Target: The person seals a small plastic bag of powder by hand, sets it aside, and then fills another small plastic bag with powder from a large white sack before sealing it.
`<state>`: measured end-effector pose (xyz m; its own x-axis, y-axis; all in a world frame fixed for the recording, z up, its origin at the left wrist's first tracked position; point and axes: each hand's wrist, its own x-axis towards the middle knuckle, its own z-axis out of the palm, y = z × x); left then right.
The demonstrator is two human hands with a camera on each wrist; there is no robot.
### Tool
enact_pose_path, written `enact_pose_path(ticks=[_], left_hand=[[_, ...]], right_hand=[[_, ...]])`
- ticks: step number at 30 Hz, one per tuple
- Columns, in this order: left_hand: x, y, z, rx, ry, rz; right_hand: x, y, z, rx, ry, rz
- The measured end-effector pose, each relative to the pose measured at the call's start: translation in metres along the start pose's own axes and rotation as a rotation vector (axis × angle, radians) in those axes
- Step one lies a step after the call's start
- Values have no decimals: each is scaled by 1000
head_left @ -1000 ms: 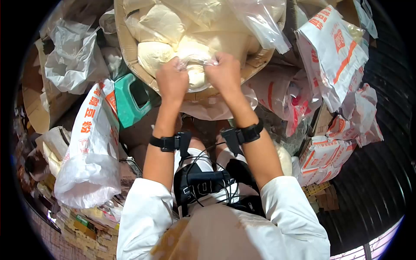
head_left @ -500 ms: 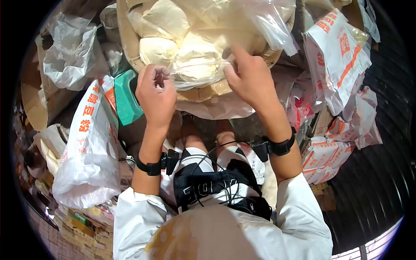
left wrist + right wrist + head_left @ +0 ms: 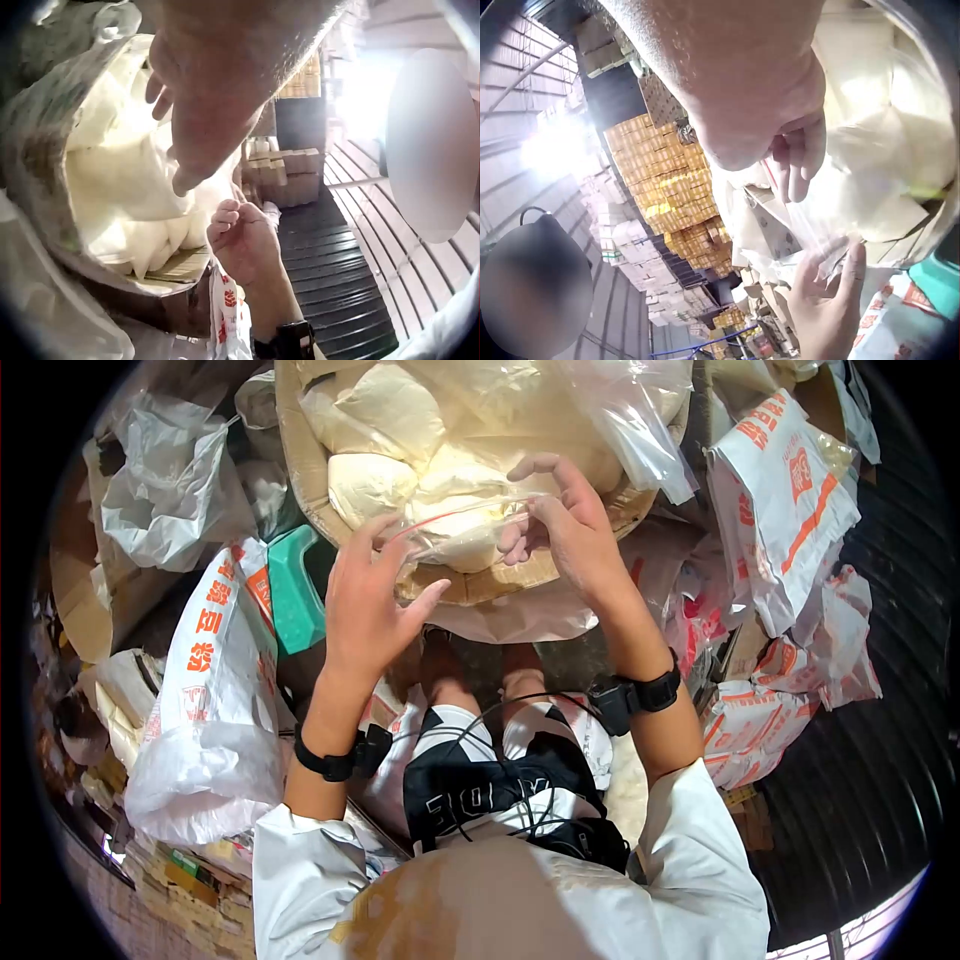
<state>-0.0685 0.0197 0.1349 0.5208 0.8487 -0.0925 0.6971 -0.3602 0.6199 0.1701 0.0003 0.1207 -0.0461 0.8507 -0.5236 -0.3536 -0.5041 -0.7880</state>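
A clear zip bag (image 3: 460, 525) with a red line along its mouth stretches between the two hands, over a cardboard drum holding several pale, filled bags (image 3: 375, 485). My right hand (image 3: 585, 535) pinches the bag's right end between the thumb and curled lower fingers, its index finger raised. In the right wrist view, the red strip (image 3: 769, 174) runs up to those fingers. My left hand (image 3: 365, 595) touches the left end with extended fingers, its thumb spread away toward my body. Seen from the right wrist, the left fingers (image 3: 851, 266) lie against the clear film.
The drum's cardboard rim (image 3: 312, 470) curves in front of me. To the left stand a green plastic container (image 3: 297, 605) and a white printed sack (image 3: 205, 660). White-and-orange sacks (image 3: 780, 500) are stacked on the right, beside black ribbed sheeting (image 3: 850, 760).
Both hands gripped the bag's mouth close together, then moved apart. The left hand has since uncurled and spread its thumb; the right index finger has lifted, and the red line now slants upward.
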Motion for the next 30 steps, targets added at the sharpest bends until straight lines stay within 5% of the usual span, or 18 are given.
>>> enact_pose_path(ticks=[5, 9, 12, 15, 18, 19, 23, 26, 30], left_hand=[[-5, -11, 11, -321, 124, -137], [0, -16, 17, -642, 192, -143], [3, -29, 22, -897, 153, -190], [8, -30, 22, -1033, 129, -224], [8, -42, 25, -981, 163, -303], [6, -49, 28, -939, 175, -343], [13, -64, 48, -1057, 435, -249], [28, -44, 53, -1354, 577, -415], [33, -26, 64, -1388, 500, -438]], right_hand=[[-7, -7, -22, -624, 113, -208], [-2, -21, -29, -723, 265, -411], [12, -26, -53, -634, 26, -352], [24, -24, -48, -839, -249, -396], [52, 2, -52, -427, -404, -268], [58, 6, -51, -538, -344, -388], [79, 31, -55, -302, -268, -181], [78, 36, -37, -130, -118, -163], [77, 45, -20, -65, 58, -186]])
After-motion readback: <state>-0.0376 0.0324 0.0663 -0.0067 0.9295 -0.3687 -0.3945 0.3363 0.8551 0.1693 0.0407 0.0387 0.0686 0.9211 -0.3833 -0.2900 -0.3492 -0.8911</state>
